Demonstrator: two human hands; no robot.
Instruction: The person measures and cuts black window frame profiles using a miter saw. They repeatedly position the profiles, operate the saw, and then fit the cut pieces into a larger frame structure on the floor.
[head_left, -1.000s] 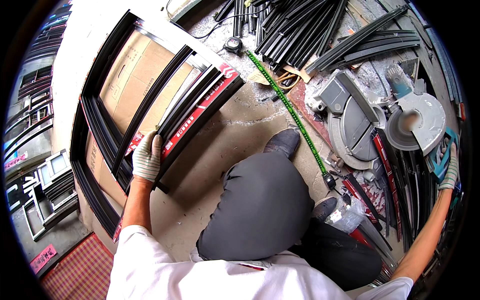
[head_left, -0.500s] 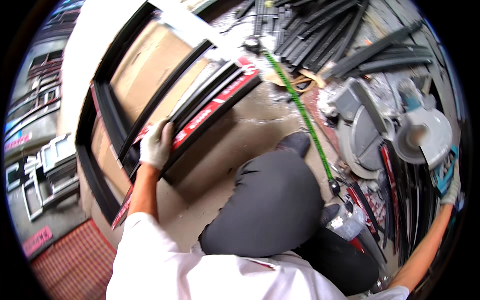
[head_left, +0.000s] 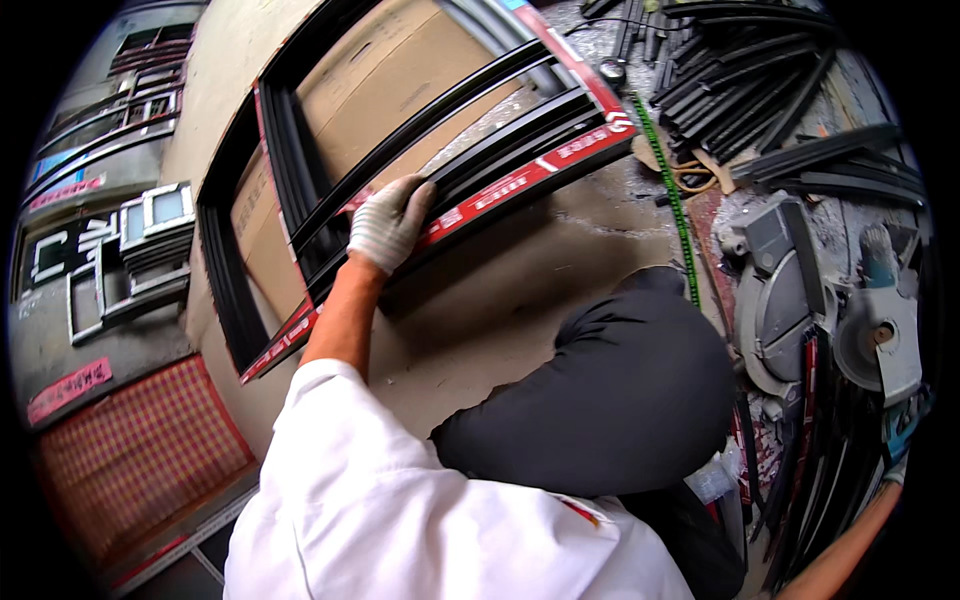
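Note:
My left hand point(head_left: 388, 222), in a white knit glove, is closed round the near lower rail of a black window frame point(head_left: 470, 178). Red printed film covers the frame's outer faces, and brown cardboard point(head_left: 375, 75) shows through its openings. At the far right rim, my gloved right hand point(head_left: 896, 470) is at the teal handle point(head_left: 904, 428) of a miter saw point(head_left: 785, 300). It looks closed round that handle, though most of its fingers are hidden. The saw's round blade point(head_left: 860, 340) stands raised beside its grey turntable.
Black profile offcuts point(head_left: 745, 85) lie heaped at the far right, with long strips point(head_left: 815, 470) below the saw. A green strip point(head_left: 672, 190) crosses the floor beside my bent knee point(head_left: 640, 390). Pale window frames point(head_left: 130, 255) and a checked mat point(head_left: 150, 450) are at left.
My view has turned, so the frame, saw and floor sit farther right in the picture. My left hand keeps its grip on the frame; my right stays at the saw handle.

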